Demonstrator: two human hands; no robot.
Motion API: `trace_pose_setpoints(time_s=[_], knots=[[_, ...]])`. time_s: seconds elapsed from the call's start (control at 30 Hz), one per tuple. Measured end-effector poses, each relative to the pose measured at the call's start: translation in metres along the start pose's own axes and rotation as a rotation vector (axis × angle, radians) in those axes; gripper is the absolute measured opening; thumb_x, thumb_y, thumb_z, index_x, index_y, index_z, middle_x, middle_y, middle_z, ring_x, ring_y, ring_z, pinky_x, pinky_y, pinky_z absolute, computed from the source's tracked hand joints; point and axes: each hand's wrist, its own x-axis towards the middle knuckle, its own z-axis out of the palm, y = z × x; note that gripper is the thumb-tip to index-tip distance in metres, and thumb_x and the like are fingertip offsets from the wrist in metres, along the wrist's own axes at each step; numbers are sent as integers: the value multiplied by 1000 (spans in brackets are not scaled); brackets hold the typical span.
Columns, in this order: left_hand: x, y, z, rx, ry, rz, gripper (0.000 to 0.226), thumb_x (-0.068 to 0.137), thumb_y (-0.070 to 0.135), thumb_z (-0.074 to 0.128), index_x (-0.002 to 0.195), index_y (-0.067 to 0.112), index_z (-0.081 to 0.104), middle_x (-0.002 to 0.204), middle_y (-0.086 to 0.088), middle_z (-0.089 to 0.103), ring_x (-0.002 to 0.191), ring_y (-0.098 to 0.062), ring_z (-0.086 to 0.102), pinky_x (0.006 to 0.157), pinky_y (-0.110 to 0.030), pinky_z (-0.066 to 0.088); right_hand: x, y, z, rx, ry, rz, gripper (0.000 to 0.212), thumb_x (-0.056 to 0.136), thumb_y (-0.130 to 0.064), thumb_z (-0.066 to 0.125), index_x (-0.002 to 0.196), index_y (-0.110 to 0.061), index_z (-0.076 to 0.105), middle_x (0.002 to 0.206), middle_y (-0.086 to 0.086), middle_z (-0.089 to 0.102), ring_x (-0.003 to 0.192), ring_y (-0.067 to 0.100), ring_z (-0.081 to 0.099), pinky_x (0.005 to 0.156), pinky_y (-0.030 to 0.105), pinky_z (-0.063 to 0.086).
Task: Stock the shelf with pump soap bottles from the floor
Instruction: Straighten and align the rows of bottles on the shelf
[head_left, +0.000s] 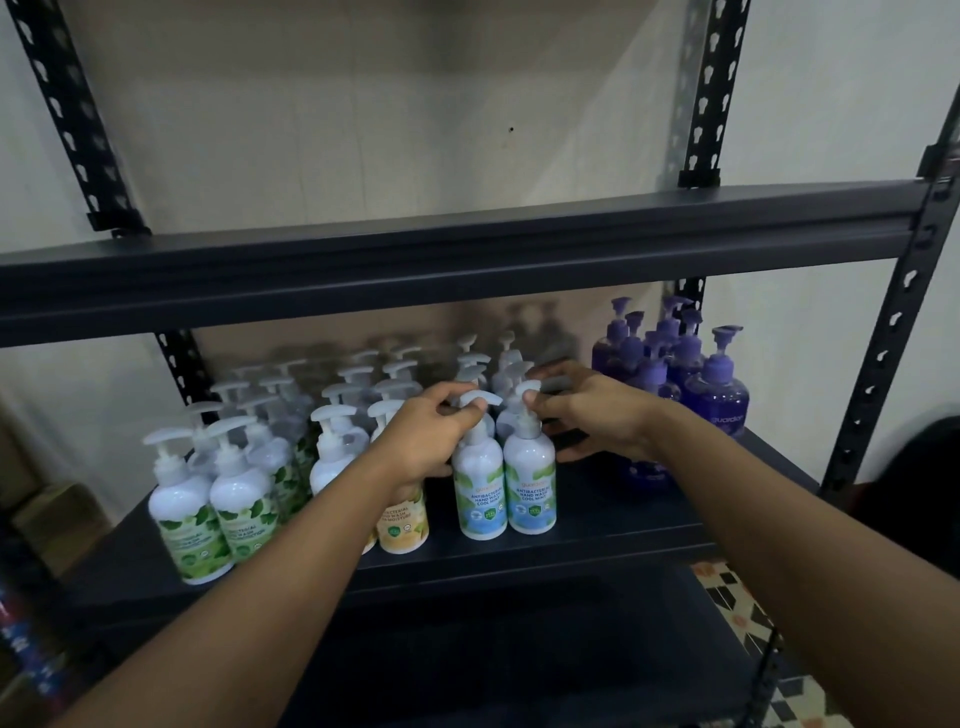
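Our left hand (431, 434) pinches the pump of the left mint bottle (479, 493), and our right hand (589, 415) pinches the pump of the right mint bottle (531, 486). Both bottles stand upright, side by side, near the front of the shelf (639, 525). Green bottles (182, 519) stand at the left, a yellow bottle (402, 525) just beside the mint pair, and purple bottles (714, 395) at the far right.

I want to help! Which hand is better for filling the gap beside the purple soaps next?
Probably the right hand: it pinches the pump of the blue bottle bordering that gap, with the purple bottles beyond. The left hand grips the other blue bottle's pump, farther away.
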Motion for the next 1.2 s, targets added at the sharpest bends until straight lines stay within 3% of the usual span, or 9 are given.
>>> trace_pose_setpoints(time_s=[0.2,0.67,0.77,0.9,1.07,1.1,1.2], knots=[[-2,3,5,19,50,11,19,96,38,67,112,31,63,116,-3,68,107,-23,67,92,-55,57,1,6,7,37,90,-19,41,91,-33,74,120,-24,46,122,14,66,115,33,65,87,53,60],[-3,1,8,0,92,17,25,94,41,68,113,27,60,115,-5,67,105,-23,66,89,-54,59,-2,8,10,62,117,-51,35,95,-29,70,116,-17,45,122,15,66,115,35,65,88,56,59],[-1,2,9,-52,81,-10,42,90,49,70,123,28,54,120,1,65,107,-19,63,87,-46,58,0,8,7,73,124,-33,42,93,-35,71,122,-16,47,120,10,68,113,30,66,93,53,57],[8,5,12,-68,117,-2,67,86,60,67,140,26,47,133,4,61,119,-19,59,104,-48,49,13,6,3,101,234,-60,42,92,-44,69,124,-21,56,119,-2,67,110,20,62,101,47,49],[30,5,17,-90,159,-20,94,65,70,62,146,25,44,140,1,57,125,-23,57,110,-47,45,32,4,2,159,239,-47,25,96,-25,61,120,-20,64,119,7,70,112,25,64,93,41,50],[35,5,18,-99,165,-42,88,69,67,62,143,23,47,139,-2,59,123,-25,58,109,-48,47,35,3,1,182,240,-38,23,97,-21,59,119,-20,65,119,9,70,109,25,64,91,41,50],[43,12,20,-151,193,-64,32,95,33,60,120,14,61,117,-19,69,101,-31,65,93,-46,54,45,1,-1,237,232,-14,23,98,-13,56,116,-23,67,119,9,71,102,23,64,85,38,50]])
